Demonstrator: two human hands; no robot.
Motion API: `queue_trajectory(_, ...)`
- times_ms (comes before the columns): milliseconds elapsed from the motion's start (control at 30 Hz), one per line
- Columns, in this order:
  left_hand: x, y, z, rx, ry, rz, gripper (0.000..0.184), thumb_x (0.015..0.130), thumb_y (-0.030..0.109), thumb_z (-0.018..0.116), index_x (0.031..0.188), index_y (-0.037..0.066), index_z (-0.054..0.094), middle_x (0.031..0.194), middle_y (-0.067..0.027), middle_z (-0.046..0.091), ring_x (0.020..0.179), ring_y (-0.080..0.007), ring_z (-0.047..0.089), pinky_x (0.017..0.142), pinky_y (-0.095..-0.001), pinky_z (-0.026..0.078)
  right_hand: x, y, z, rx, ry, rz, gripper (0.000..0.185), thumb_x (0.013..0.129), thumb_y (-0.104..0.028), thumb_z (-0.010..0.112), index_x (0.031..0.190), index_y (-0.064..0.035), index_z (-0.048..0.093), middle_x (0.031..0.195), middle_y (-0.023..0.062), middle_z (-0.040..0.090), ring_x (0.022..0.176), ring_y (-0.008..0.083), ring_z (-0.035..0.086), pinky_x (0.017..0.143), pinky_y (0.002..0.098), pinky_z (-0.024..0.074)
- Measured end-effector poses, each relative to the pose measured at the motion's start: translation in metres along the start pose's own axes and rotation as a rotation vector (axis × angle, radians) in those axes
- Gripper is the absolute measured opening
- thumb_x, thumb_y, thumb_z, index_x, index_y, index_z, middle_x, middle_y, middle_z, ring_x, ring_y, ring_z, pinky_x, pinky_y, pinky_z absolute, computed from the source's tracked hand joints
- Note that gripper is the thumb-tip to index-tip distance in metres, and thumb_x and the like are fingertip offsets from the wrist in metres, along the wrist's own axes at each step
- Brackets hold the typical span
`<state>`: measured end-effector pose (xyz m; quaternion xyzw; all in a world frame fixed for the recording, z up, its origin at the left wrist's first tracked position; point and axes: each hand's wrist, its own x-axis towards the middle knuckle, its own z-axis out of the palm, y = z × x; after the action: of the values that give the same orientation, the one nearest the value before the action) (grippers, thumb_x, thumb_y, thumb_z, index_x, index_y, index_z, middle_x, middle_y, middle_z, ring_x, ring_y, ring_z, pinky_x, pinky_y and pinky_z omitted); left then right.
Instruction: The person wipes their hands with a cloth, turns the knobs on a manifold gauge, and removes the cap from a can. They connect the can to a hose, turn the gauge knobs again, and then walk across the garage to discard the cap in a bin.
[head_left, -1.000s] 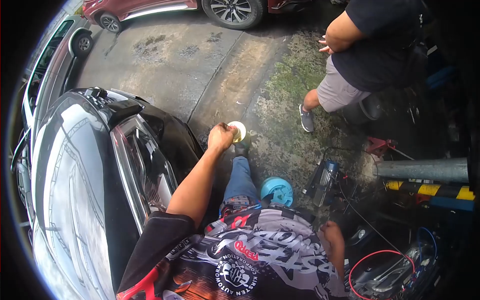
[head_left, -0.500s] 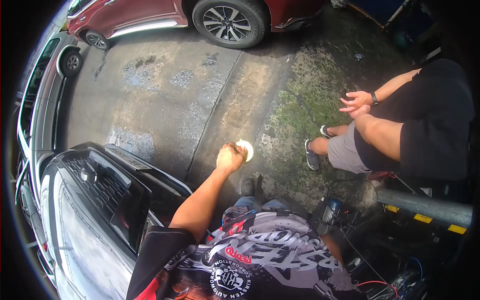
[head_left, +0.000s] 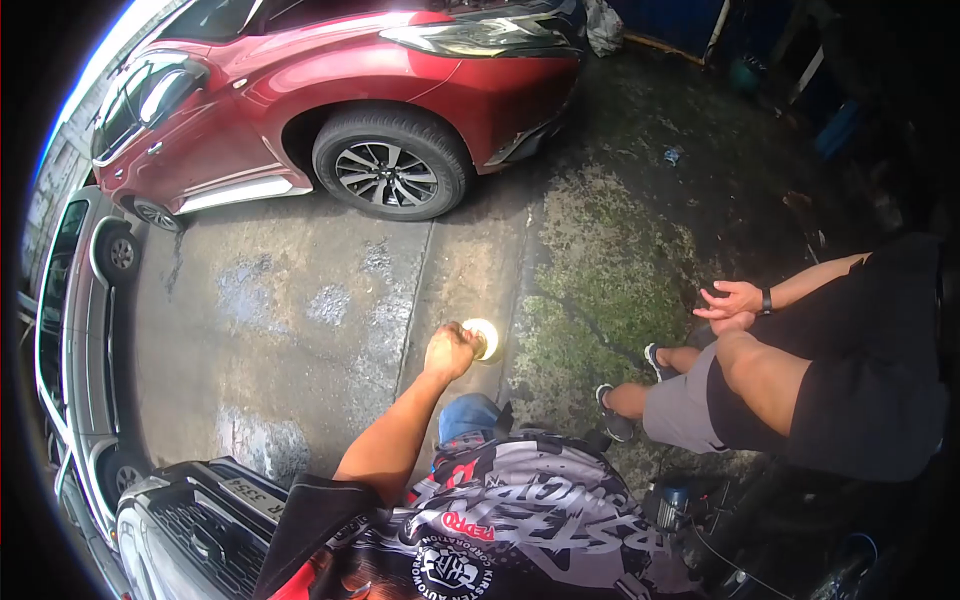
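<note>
My left hand (head_left: 451,352) is stretched out in front of me over the concrete, its fingers closed on the edge of a round, pale yellow-white object (head_left: 482,340). The object looks bright in the sun, and what it is I cannot make out. My right hand does not show; it is hidden beyond my patterned shirt (head_left: 540,490).
A red car (head_left: 400,85) stands ahead, a grey vehicle (head_left: 85,330) at the far left. The dark car's front grille (head_left: 215,535) is at lower left. A person in dark shirt and grey shorts (head_left: 680,410) stands at right, hands together. A motor (head_left: 673,505) lies at lower right.
The view has swung, bringing more of the red car in and moving the dark car down and back. The other person now appears lower, with hands together. My right hand has left view.
</note>
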<state>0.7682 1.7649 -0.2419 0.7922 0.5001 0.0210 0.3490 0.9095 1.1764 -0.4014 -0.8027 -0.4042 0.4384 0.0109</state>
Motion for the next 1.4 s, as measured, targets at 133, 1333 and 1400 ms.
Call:
queue_trajectory(133,0.109,0.038,-0.017,-0.011,-0.058,0.015,0.047,0.09,0.044,0.074,0.1,-0.002,0.072,0.1,-0.0261,0.075,0.101,-0.0398,0.073,0.09,-0.0461,0.056,0.069,-0.022,-0.068,-0.175,0.117,-0.169,0.018,0.093,-0.019,0.064,0.096,-0.0069,0.077,0.104,0.021,0.075,0.101,0.0359,0.073,0.086,0.0469,0.0572)
queue_trajectory(1333,0.997,0.746,0.18,-0.289,-0.363,0.288,0.042,0.085,0.043,0.083,0.097,0.003,0.073,0.097,-0.0169,0.077,0.096,-0.0302,0.075,0.089,-0.04,0.055,0.635,0.232,-1.005,0.163,0.71,0.335,0.025,0.087,-0.028,0.072,0.085,-0.004,0.071,0.085,0.0196,0.074,0.079,0.0371,0.071,0.074,0.044,0.0568)
queue_trajectory(1400,1.059,0.785,0.208,-0.175,-0.368,0.275,0.047,0.085,0.045,0.083,0.103,0.003,0.073,0.101,-0.0175,0.077,0.099,-0.032,0.075,0.091,-0.0405,0.055,0.739,0.384,-0.89,0.512,0.603,0.374,0.028,0.088,-0.034,0.073,0.086,-0.006,0.075,0.082,0.021,0.072,0.081,0.0388,0.072,0.079,0.0473,0.0589)
